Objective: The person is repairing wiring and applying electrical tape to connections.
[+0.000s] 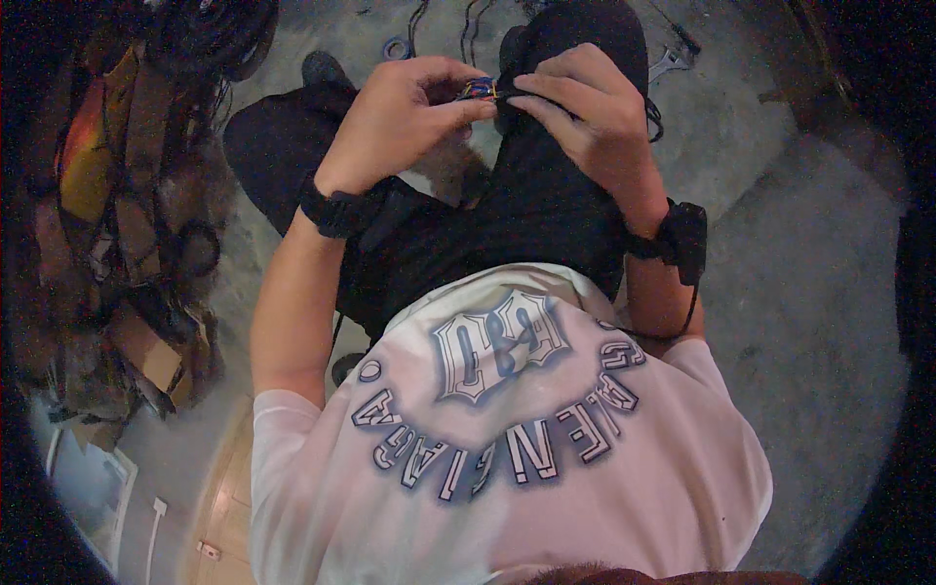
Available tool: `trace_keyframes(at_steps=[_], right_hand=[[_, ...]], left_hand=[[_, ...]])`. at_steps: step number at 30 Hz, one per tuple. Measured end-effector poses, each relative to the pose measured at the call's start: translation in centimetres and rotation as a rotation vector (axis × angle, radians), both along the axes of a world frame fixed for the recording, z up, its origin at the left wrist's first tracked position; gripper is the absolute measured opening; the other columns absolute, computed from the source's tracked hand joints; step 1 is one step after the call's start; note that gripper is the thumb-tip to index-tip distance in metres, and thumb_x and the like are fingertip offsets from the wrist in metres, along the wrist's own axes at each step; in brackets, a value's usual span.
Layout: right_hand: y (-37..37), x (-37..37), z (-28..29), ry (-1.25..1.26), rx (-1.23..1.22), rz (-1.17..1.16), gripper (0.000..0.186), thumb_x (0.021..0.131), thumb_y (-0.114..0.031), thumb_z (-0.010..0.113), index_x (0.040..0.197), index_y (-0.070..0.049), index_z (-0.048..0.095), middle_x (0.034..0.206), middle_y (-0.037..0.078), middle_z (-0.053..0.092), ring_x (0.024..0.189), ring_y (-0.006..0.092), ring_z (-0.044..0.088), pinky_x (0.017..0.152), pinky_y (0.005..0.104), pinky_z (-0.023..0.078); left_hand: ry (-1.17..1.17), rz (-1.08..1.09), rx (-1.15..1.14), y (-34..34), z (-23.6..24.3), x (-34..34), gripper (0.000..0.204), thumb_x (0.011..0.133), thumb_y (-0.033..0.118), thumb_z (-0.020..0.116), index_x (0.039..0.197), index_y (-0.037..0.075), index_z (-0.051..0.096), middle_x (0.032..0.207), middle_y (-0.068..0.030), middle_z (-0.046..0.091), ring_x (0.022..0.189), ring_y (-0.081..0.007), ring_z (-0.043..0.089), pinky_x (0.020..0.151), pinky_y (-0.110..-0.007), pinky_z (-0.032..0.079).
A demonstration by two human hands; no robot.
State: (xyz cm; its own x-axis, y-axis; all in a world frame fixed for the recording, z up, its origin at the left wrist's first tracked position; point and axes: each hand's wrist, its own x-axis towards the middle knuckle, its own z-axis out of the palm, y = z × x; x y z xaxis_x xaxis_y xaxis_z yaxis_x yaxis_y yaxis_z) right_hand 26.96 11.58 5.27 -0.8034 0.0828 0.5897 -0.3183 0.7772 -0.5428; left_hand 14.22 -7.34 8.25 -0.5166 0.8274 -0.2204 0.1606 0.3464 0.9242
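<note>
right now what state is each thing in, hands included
left hand: closed on the coloured wires
right hand: pinching the black cable
coloured wires: bunched, exposed
black cable: held at the wires
wrench: lying on floor
ring: lying on floor
black wristbands: worn

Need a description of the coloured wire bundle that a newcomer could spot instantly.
Start at the dark trousers and go up the picture to where the two hands nearly meet. The wire bundle is in the fingers of the left hand, facing the right hand. Its mixed blue, red and yellow strands set it apart from the plain dark cords on the floor.
</note>
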Motion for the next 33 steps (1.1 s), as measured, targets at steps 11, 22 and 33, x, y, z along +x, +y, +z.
trace_keyframes(at_steps=[11,22,33], right_hand=[[0.5,-2.9,-0.1,-0.161,0.152,0.098,0.017,0.082,-0.023,0.066,0.092,-0.010,0.069,0.082,0.008,0.065,0.081,0.0290,0.065,0.065,0.0390,0.053],[1.4,-3.5,0.5,-0.288,0.161,0.174,0.018,0.084,-0.029,0.065,0.089,-0.012,0.070,0.085,0.008,0.067,0.079,0.0313,0.066,0.065,0.0422,0.053],[2.4,-4.9,0.9,-0.258,0.109,0.254,0.015,0.084,-0.020,0.067,0.088,-0.005,0.070,0.079,0.011,0.065,0.072,0.0328,0.063,0.062,0.0390,0.049]], left_hand=[[-0.122,-0.023,-0.137,-1.1,0.2,-2.6,0.018,0.087,0.019,0.072,0.097,0.005,0.072,0.073,0.0017,0.067,0.063,-0.0032,0.057,0.056,-0.021,0.041],[-0.411,-0.156,-0.129,-1.0,-1.5,-4.3,0.019,0.090,0.022,0.068,0.095,0.004,0.071,0.079,0.0009,0.070,0.063,-0.0029,0.061,0.053,-0.018,0.038],[-0.459,-0.207,-0.182,-0.1,-1.1,-5.4,0.017,0.091,0.019,0.068,0.096,0.002,0.069,0.083,-0.0003,0.070,0.062,-0.0024,0.061,0.050,-0.016,0.039]])
